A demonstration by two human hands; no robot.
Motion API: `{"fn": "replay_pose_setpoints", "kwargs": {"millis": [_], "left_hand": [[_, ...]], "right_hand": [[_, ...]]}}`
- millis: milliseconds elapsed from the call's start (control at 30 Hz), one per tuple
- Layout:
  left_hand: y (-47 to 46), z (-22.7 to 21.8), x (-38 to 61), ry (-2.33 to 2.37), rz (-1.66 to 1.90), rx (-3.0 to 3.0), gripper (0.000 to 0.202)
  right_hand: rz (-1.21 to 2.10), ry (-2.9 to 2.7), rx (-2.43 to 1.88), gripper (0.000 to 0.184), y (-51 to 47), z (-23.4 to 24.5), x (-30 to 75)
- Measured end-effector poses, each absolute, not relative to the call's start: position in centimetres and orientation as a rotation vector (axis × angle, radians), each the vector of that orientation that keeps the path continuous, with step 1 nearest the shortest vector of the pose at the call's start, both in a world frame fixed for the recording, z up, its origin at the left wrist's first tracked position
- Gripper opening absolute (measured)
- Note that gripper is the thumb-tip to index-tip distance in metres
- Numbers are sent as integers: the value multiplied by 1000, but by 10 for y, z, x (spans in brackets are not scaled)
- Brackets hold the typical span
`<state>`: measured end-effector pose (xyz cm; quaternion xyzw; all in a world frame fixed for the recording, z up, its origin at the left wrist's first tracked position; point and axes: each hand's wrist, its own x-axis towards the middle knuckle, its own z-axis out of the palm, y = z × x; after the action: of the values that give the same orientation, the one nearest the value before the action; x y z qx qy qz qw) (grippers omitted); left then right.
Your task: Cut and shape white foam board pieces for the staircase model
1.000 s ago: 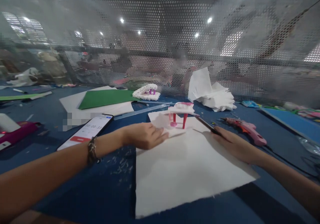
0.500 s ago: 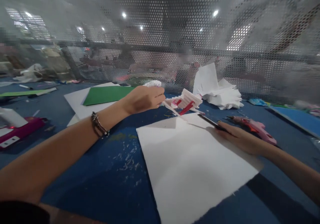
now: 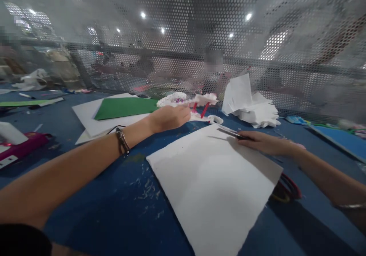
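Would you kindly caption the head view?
Left hand at a red-legged white model; right hand holding a slim dark tool above a white sheet.

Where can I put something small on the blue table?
The table looks fairly open between the left forearm and white sheet, though scraps dot it, and in shadow between sheet and right forearm. The back is crowded: left hand, red-legged piece, white paper pile.

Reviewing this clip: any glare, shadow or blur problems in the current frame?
Head view, background: hazy perforated screen, with small white glare spots from lights; head view, lower right: dark shadow on the blue table; head view, centre: soft shading across the white sheet; head view, far edges: softer, smeared detail.
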<state>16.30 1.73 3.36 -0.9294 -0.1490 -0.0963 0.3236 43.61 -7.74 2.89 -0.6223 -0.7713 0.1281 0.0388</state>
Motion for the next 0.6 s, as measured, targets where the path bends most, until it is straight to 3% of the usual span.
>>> {"fn": "replay_pose_setpoints", "kwargs": {"millis": [233, 600], "left_hand": [[24, 9, 165, -476, -173, -2668, 21], [-2, 2, 136, -522, -254, -3167, 25]], "right_hand": [[214, -2323, -1942, 27, -54, 8, 424], [365, -2469, -1907, 27, -87, 26, 447]]}}
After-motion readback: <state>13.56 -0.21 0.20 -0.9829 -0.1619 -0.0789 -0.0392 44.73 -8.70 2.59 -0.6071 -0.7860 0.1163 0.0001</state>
